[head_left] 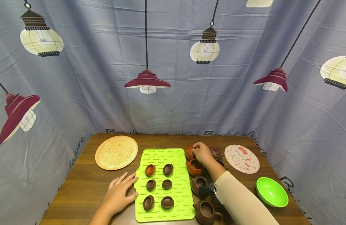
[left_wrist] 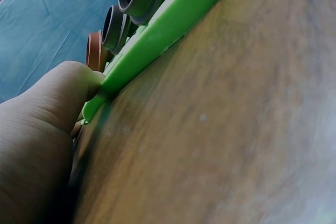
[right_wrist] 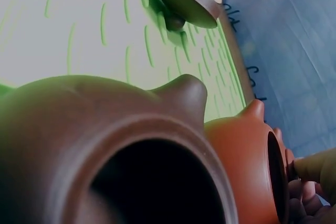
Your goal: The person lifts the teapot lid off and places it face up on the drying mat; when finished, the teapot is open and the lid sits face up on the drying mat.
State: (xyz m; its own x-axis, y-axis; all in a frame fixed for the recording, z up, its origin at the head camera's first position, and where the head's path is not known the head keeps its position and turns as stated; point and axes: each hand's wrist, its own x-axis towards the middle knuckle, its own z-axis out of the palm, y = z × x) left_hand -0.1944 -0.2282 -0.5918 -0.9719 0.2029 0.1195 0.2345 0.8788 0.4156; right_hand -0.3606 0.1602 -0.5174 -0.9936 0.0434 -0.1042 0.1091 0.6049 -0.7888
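My right hand [head_left: 202, 152] reaches to the far orange teapot [head_left: 189, 153] and pinches the knob of its lid [right_wrist: 290, 165]. Whether that lid is lifted cannot be told. In front of it stands a lidless orange teapot [head_left: 194, 167], then a brown teapot [head_left: 196, 189] and a darker one [head_left: 204, 212], both with open tops. My left hand [head_left: 118, 193] lies with spread fingers at the left edge of the green mat [head_left: 178, 159], thumb and fingertips touching it. On the mat sit an orange lid [head_left: 150, 170] and several brown lids [head_left: 167, 202], knob down.
Behind my right forearm are a lidded brown teapot [head_left: 216, 152] and another partly hidden teapot [head_left: 222, 163]. A round rabbit placemat [head_left: 241, 158] and a green bowl [head_left: 272, 192] are on the right. At the back left lies a round yellow placemat [head_left: 116, 152]. A curtain surrounds the table.
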